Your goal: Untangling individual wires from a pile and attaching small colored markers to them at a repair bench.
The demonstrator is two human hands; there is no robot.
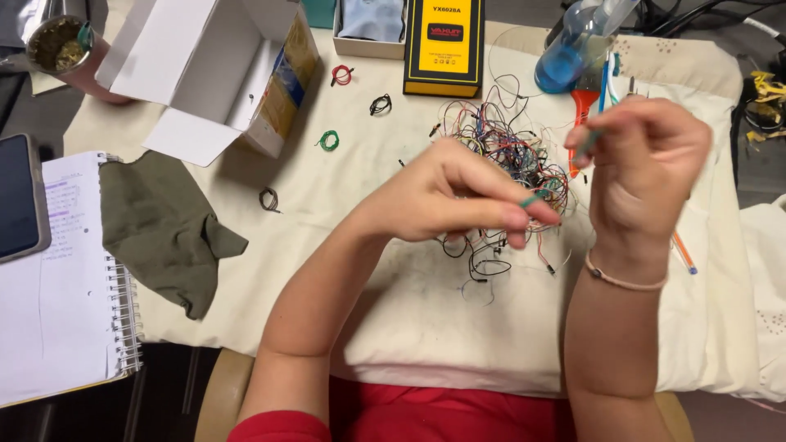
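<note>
Head view: left hand (458,196) and right hand (643,155) each pinch one end of a green jumper wire (536,198), above the tangled wire pile (508,155) on the worktop (393,303). Step judged: straightening one wire freed from the tangle; next needs steady tension between both pinches.

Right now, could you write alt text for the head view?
Two bare hands, left hand and right hand, hold a green wire between them above a tangle of coloured wires on a cream cloth.

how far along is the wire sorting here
Done: a few small coils, a red coil, black coil, green coil and dark coil, lie apart on the cloth. In hand: the left hand and right hand pinch a green wire. Left: a big wire tangle.
</note>
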